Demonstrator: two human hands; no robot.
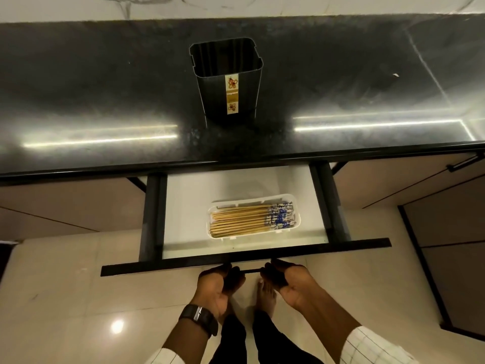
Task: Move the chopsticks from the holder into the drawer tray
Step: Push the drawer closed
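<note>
Hands on the handle, both of them: the left hand [219,281] and the right hand [282,277] sit palm-up under the slim black drawer handle [252,271], fingers curled around the bar from below, a short bare stretch of bar showing between the two grips. Neither hand carries a chopstick.

Just beyond the grips, inside the open drawer [244,185], lies one white tray [294,203], and the chopsticks [249,219] rest in it side by side, wooden ends toward the left-hand side, blue-patterned ends toward the right-hand side. Well beyond that, up on the black countertop [105,88], stands one dark square holder [228,80], upright, and its mouth looks empty.

So the moving looks finished, and closing the drawer is the likely step now. Best done with an even push from both grips, so the front goes in square on its rails rather than skewing. Keep it slow too: a hard shove could slide the tray or rattle the sticks out of line.

Count: one holder, one tray, one drawer, two hands. Chopsticks number roughly a dozen; they lie too tightly packed to count for certain.
</note>
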